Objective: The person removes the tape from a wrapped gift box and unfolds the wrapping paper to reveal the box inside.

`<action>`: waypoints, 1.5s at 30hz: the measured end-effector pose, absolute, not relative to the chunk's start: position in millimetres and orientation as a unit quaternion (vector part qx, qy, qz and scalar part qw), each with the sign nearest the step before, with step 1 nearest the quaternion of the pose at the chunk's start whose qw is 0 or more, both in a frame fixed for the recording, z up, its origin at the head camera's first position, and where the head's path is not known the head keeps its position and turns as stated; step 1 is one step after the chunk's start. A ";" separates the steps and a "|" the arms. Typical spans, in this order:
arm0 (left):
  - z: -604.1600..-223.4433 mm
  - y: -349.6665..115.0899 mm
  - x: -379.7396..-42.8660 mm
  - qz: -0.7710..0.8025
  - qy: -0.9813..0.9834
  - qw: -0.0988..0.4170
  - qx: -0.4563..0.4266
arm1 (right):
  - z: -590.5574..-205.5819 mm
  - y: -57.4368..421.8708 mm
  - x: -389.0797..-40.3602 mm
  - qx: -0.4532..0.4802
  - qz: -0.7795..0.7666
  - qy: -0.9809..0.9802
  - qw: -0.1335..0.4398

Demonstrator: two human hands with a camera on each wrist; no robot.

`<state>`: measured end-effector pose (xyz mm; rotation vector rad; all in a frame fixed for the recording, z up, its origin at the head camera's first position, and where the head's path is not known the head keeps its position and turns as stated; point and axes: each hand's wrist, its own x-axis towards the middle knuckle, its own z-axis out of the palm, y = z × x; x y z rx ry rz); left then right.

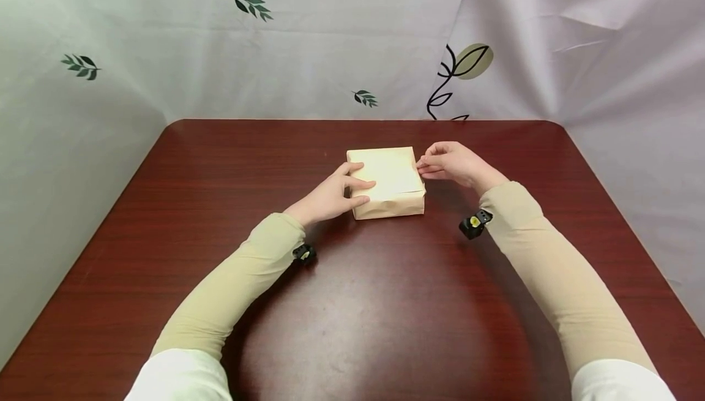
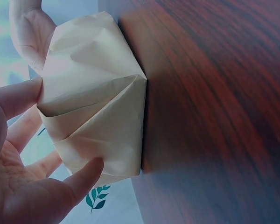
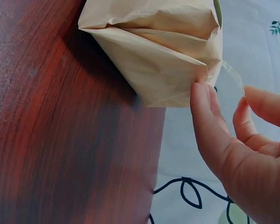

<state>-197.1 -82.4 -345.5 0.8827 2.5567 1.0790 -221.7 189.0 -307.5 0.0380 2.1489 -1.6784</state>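
A box-shaped package wrapped in cream paper (image 1: 385, 171) lies on the dark red table. My left hand (image 1: 330, 196) rests on its left part, the fingers spread fairly straight over the top. In the left wrist view, one fingertip (image 2: 97, 165) touches the folded end of the wrapping. At the package's right end is my right hand (image 1: 454, 163). The right wrist view shows it pinching a narrow strip of clear tape (image 3: 233, 74), whose other end meets the paper's edge. Another fingertip of that hand touches the folded paper flap (image 3: 168, 70). The package's underside is hidden.
The wood-grain table (image 1: 352, 303) reaches back to a pale curtain (image 1: 308, 52) printed with leaves. Small black cameras hang at the left wrist (image 1: 305, 254) and the right wrist (image 1: 475, 223).
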 end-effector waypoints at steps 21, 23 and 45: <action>-345.0 -83.0 -196.2 0.373 0.870 0.119 0.298 | -306.6 174.1 -221.9 -0.059 -0.428 0.892 0.131; -345.5 -83.4 -196.2 0.370 0.872 0.117 0.297 | -305.2 165.6 -221.1 -0.083 -0.369 0.920 0.102; -344.8 -85.3 -195.4 0.364 0.873 0.108 0.306 | -304.9 126.0 -225.2 -0.249 -0.109 0.962 0.003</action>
